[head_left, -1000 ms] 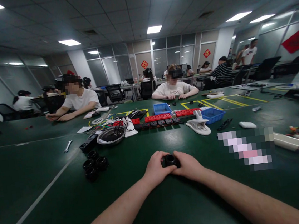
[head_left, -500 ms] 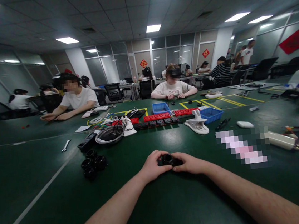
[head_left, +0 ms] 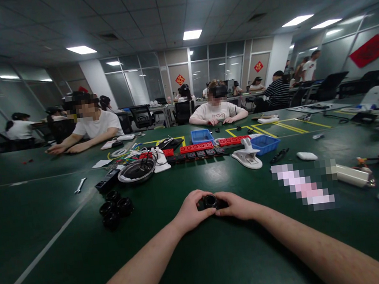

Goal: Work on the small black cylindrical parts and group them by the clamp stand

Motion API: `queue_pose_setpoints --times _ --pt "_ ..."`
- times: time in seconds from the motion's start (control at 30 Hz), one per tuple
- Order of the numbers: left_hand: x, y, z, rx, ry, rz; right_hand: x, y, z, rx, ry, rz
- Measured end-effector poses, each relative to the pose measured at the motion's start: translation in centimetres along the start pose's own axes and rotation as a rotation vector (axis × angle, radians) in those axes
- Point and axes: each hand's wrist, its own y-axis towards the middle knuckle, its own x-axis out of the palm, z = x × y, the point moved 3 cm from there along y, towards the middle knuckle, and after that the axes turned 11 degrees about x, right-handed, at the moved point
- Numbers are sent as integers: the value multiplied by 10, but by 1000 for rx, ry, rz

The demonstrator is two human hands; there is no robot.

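Note:
Between my two hands is a black ring-shaped part [head_left: 211, 201] with a round opening facing up toward me. My left hand [head_left: 193, 211] wraps its left side, fingers curled behind and thumb in front. From the other side my right hand [head_left: 233, 205] closes on the same part, thumb and fingers bent around it. Much of the part is hidden by my fingers. Off to the left, a cluster of several similar black round parts [head_left: 124, 206] sits on the green tabletop [head_left: 189, 260].
Ahead lie a metal bowl with cables [head_left: 137, 171], red strips [head_left: 196, 148], a white clip base [head_left: 247, 157] and blue trays [head_left: 265, 144]. A wrench [head_left: 80, 185] is at left; a cream cylinder [head_left: 352, 175] lies at right. Co-workers sit across the table.
My hands have drawn slightly closer together around the black part, and less of its dark body shows beneath my right fingers. The whole view has shifted a little.

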Motion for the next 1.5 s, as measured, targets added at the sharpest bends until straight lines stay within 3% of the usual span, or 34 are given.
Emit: queue_pose_setpoints --times 0.13,0.3,0.43,0.53,0.67,0.87,1.5 --pt "3 1 -4 -57 30 28 3 1 1 68 -12 57" --pt "9 0 -9 -181 157 161 12 3 -4 260 -313 381" --pt "10 0 -7 -218 207 212 17 0 -13 279 -586 525" --pt "7 0 -7 -172 160 157 15 -2 -15 170 -555 470" --pt "3 1 -8 -105 31 35 8 -3 -12 -14 -363 250" --pt "2 1 -9 -99 -65 -7 -2 -1 -11 -69 -153 18" --pt "4 0 -7 -95 -64 -16 0 0 -7 -49 -65 -10"
